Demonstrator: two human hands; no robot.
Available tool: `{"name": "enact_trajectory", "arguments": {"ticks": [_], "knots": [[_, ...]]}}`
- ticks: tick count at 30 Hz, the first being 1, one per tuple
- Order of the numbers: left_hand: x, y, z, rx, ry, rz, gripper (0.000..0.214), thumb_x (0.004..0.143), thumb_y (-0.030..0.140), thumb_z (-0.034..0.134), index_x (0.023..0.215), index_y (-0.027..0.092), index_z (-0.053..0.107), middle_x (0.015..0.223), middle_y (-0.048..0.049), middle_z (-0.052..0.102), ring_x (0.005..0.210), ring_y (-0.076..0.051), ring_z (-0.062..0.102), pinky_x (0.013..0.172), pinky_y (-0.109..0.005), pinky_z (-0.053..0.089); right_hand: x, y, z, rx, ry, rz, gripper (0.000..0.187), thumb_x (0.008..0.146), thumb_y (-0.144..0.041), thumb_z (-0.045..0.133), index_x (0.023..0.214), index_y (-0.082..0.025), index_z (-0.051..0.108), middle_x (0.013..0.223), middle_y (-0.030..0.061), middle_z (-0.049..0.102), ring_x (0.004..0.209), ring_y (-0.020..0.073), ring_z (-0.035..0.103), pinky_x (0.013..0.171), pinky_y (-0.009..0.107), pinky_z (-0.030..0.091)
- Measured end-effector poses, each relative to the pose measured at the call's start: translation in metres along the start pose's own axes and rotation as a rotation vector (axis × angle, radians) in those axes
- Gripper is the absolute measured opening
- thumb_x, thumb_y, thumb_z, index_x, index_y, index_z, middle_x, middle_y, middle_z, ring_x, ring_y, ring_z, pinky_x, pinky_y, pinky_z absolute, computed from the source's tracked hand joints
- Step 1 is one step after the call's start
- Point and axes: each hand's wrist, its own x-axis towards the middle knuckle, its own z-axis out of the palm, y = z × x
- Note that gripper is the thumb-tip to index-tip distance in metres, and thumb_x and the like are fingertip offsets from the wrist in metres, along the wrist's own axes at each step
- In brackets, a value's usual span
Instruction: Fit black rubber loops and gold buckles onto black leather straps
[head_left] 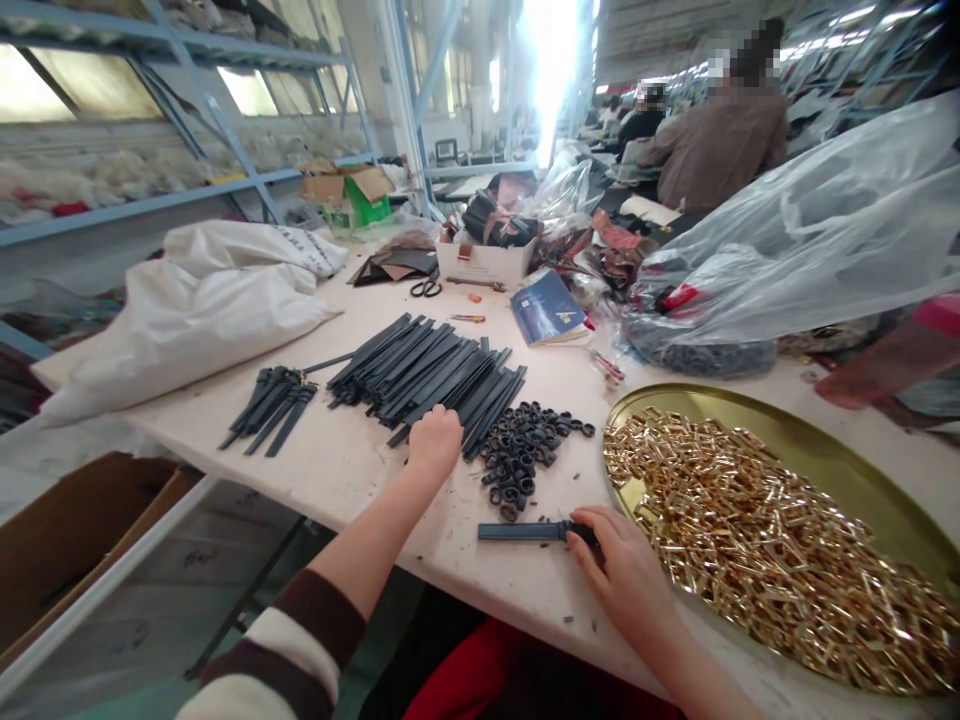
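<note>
My left hand [436, 440] reaches to the near edge of a heap of dark blue-black straps [420, 370]. Its fingers are curled down among them, and what they grip, if anything, is hidden. My right hand [619, 555] is closed around one end of a single dark strap [521, 532] near the table's front edge. That strap lies flat, with its free end pointing left. Between my hands is a pile of small dark loops [521, 450]. To the left lies a smaller bunch of straps [274, 405] with bits of gold-coloured metal at their upper ends.
A gold tray [697, 400] heaped with gold metal buckles [780, 540] stands at right. Farther back are a blue booklet [549, 308], black-handled scissors [426, 288], a white box [484, 262] and clear plastic bags [810, 240]. A white sack [217, 290] lies left. People sit beyond.
</note>
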Motion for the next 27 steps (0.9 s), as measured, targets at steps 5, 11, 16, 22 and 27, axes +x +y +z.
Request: {"name": "enact_trajectory", "arguments": {"ticks": [5,11,16,22,27], "knots": [[-0.010,0.008,-0.012,-0.016,0.027,0.008,0.018,0.084,0.024,0.044,0.093,0.011,0.053,0.096,-0.0131,0.054,0.087,-0.023,0.055,0.072,-0.032,0.041,0.000,0.000,0.000,0.063,0.059,0.012,0.021,0.083,-0.030,0.048,0.099,-0.019,0.054,0.101,0.0092,0.058,0.097,0.0244,0.052,0.086,0.044,0.040],[-0.077,0.024,-0.049,-0.336,-0.213,0.299,0.013,0.080,0.028,0.048,0.073,0.018,0.052,0.077,-0.0019,0.058,0.074,-0.016,0.054,0.065,-0.025,0.038,0.001,-0.008,-0.024,0.503,0.312,0.175,0.044,0.084,-0.036,0.045,0.124,-0.021,0.033,0.118,0.0122,0.047,0.088,0.0193,0.056,0.075,0.037,0.047],[-0.134,0.053,-0.052,-0.968,-0.774,0.221,0.011,0.074,0.019,0.044,0.084,0.018,0.049,0.069,0.0011,0.057,0.060,-0.012,0.052,0.055,-0.023,0.038,0.010,-0.031,-0.042,0.583,0.083,0.228,0.018,0.081,-0.037,0.049,0.086,-0.020,0.053,0.070,0.0000,0.056,0.062,0.0138,0.052,0.058,0.026,0.044],[-0.128,0.078,-0.038,-1.563,-0.869,-0.243,0.011,0.076,0.021,0.040,0.085,0.016,0.044,0.061,0.0045,0.052,0.040,-0.004,0.044,0.040,-0.016,0.034,0.070,-0.009,-0.041,0.221,-0.057,0.126,0.029,0.089,-0.036,0.032,0.097,-0.018,0.055,0.078,0.0035,0.061,0.068,0.0153,0.056,0.060,0.026,0.042],[-0.111,0.067,-0.029,-1.723,-0.835,-0.395,0.013,0.072,0.015,0.042,0.084,0.015,0.046,0.060,0.0039,0.053,0.040,-0.004,0.043,0.037,-0.014,0.034,0.135,0.040,-0.037,-0.499,-0.212,0.055,0.020,0.081,-0.023,0.049,0.095,-0.016,0.061,0.092,0.0118,0.062,0.084,0.0236,0.058,0.072,0.031,0.039]]}}
